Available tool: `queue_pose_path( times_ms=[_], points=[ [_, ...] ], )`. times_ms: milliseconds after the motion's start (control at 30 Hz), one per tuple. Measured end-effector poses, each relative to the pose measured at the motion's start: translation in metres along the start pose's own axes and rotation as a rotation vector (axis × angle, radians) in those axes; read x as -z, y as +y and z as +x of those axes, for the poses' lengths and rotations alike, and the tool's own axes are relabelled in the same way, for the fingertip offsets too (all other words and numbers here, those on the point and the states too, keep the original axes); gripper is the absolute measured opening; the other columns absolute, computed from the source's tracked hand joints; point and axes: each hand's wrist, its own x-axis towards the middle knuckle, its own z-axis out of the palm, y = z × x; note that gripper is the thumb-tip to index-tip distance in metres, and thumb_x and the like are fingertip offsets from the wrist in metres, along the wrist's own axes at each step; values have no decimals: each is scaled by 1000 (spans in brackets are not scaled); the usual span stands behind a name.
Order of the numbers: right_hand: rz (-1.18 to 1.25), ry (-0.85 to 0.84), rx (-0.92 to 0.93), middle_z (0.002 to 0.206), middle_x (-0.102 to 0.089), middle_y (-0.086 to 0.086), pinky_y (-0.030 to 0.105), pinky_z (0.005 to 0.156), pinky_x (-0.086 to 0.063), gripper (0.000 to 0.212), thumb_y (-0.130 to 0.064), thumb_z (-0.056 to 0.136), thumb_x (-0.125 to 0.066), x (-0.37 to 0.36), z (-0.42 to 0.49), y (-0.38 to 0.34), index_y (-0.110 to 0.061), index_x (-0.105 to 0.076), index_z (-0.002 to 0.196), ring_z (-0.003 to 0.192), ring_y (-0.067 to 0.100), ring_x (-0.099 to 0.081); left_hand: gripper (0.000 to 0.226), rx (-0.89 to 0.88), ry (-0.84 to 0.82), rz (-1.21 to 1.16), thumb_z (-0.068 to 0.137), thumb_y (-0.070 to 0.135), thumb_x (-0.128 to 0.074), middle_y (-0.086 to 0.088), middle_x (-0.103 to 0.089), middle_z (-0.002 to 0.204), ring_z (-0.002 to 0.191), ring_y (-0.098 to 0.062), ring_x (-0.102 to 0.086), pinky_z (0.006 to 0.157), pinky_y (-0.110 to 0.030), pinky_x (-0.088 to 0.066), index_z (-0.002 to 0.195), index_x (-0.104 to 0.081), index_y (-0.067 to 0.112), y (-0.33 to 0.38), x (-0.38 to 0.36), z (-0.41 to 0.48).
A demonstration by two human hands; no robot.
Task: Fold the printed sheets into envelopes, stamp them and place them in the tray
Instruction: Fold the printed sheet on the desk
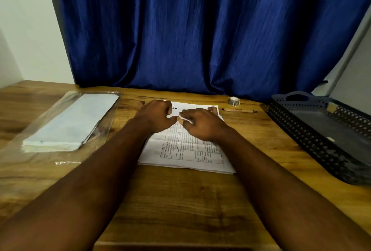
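The sheets (186,154) lie in a stack at the middle of the table (180,200), envelopes (70,122) to the left, the tray (301,142) to the right. Both hands sit on the far half of the stack: the left hand (158,116) and right hand (200,124) have curled fingers and thumbs almost meeting. Whether they pinch the top sheet, I cannot tell. The step looks like freeing one sheet to fold. To do it well, lift only the top sheet, square its edges before creasing, and press the fold flat from the middle outward.
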Motion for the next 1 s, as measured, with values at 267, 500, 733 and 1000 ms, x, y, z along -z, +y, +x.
queue_pose_path(
  times_ms=[267,500,733,1000],
  points=[
    [200,202,-176,108,-79,-20,41,110,-43,17,-42,94,-71,15,-8,72,-35,-83,104,109,5,-68,37,-5,33,-25,87,65,-69,13,-64,98,100,-14,-57,103,-52,-42,100,-63,31,-1,-1,1],
    [283,217,-100,113,-80,-12,39,101,-58,23,-41,94,-75,17,-15,79,-27,-84,110,105,5,-71,43,-58,33,1,88,68,-65,8,-63,119,117,-19,-55,104,-53,-42,115,-61,34,-6,-5,2],
    [68,10,-164,158,-48,-2,60,121,-28,86,-86,86,-54,14,-8,62,-31,-55,152,148,23,-38,52,-39,-42,62,94,66,-58,3,-51,146,138,-24,-41,113,-57,-28,135,-52,34,-1,-3,1],
    [196,61,-190,123,-55,-10,45,108,-34,45,-65,87,-73,17,0,55,-31,-63,115,127,18,-48,64,-29,-76,78,92,76,-50,0,-52,145,140,-23,-37,114,-57,-24,139,-55,34,-2,-4,0]
  ],
)
